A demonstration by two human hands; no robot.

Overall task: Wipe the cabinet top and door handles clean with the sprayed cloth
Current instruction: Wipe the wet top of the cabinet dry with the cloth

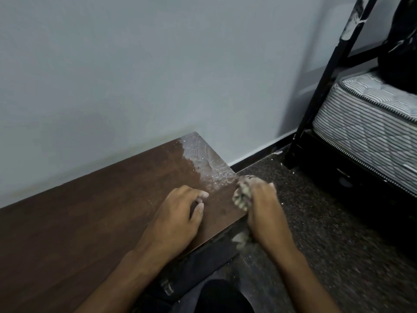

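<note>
Cabinet top [90, 222]: a long brown wooden surface is seen along the wall; its long axis runs from the near-left to the far-right corner, where it ends beside the carpeted floor [316, 211].
Dusty patch [203, 159]: a whitish, smeared area is left at the far-right corner of the cabinet top; the rest of the wood looks dark and already wiped, as far as can be judged.
Left hand [178, 213]: it is laid on the cabinet top near the right end, fingers loosely curled with the tips touching the wood; nothing is held in it.
Right hand [259, 204]: it is closed around the cloth, just past the right end edge of the cabinet top, over the floor.
Cloth [242, 195]: a crumpled, pale and dirty bundle is gripped by the right hand, touching or nearly touching the right end edge; which of the two cannot be told.
Deciding relation: the dusty patch lies forward and to the left of the cloth, toward the wall; the right hand is the nearer one and already carries the cloth.
Door handles: they are not clearly shown; only a dark front face is seen below the near edge.
</note>
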